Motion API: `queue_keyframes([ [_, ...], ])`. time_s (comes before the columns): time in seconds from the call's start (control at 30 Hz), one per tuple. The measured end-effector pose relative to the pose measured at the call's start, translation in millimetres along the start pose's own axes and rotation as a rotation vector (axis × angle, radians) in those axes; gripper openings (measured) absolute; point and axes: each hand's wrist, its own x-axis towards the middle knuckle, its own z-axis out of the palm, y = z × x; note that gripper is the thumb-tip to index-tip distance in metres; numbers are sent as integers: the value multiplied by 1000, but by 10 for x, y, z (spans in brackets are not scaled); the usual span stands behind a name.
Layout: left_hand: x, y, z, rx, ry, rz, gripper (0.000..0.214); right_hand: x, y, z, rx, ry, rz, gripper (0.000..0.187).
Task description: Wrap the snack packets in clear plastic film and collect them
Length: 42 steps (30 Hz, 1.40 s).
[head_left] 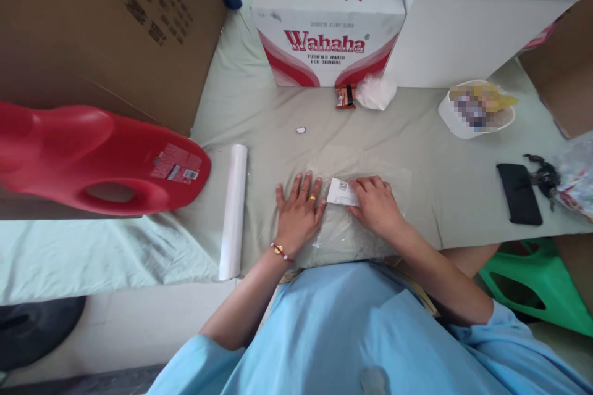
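My left hand [299, 210] lies flat with its fingers spread, at the left edge of a clear plastic bag [343, 231] on the cloth. A gold ring sits on one finger, and a beaded red bracelet is on the wrist. Over the bag, my right hand [377, 207] is closed on a small white paper label [341, 192] printed with a barcode. The fingers cover the label's right end. To the left of my left hand rests a white plastic roll [233, 213]. A small white piece with a dark outline [301, 130] lies beyond my hands.
A red jug [92, 154] and a large cardboard box [139, 24] stand at the left. Behind are a Wahaba-style white and red water carton [328, 43] and white boxes. A white tub [456, 117], black phone [519, 194] and green stool [542, 284] are at the right.
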Motion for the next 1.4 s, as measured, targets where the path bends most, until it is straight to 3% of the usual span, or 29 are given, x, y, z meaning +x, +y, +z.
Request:
queue_keyframes([
  [0.2, 1, -1, 18, 9, 4, -20, 63, -77, 125, -43, -8, -45, 14, 47],
  [0.37, 5, 3, 31, 10, 10, -23, 67, -161, 277, -128, 10, 34, 38, 47],
  [0.5, 5, 6, 27, 21, 17, -30, 66, -166, 227, -193, 50, 73, 17, 49],
  [0.77, 11, 23, 17, 24, 24, -35, 64, -74, 20, 115, 117, -5, 6, 54],
  [0.9, -60, -76, 4, -50, 105, -65, 62, -344, 170, 79, 248, 148, -56, 52],
  [1.0, -221, -232, -52, -133, 202, 64, 56, -748, 305, 16, 387, 154, -228, 41],
  [1.1, -420, -401, -128, -232, 107, 337, 50, -1172, 408, 101, 423, 75, -310, 44],
  [1.17, -521, -495, -161, -271, 1, 428, 48, -1376, 464, 242, 380, 60, -297, 45],
  [1.27, -567, -596, -165, -297, -114, 441, 31, -1498, 533, 445, 337, 138, -273, 31],
  [1.33, -532, -629, -159, -331, -128, 415, 17, -1477, 571, 495, 377, 200, -293, 24],
  [1.4, -463, -634, -177, -399, -108, 372, 20, -1416, 610, 451, 465, 225, -337, 20],
])
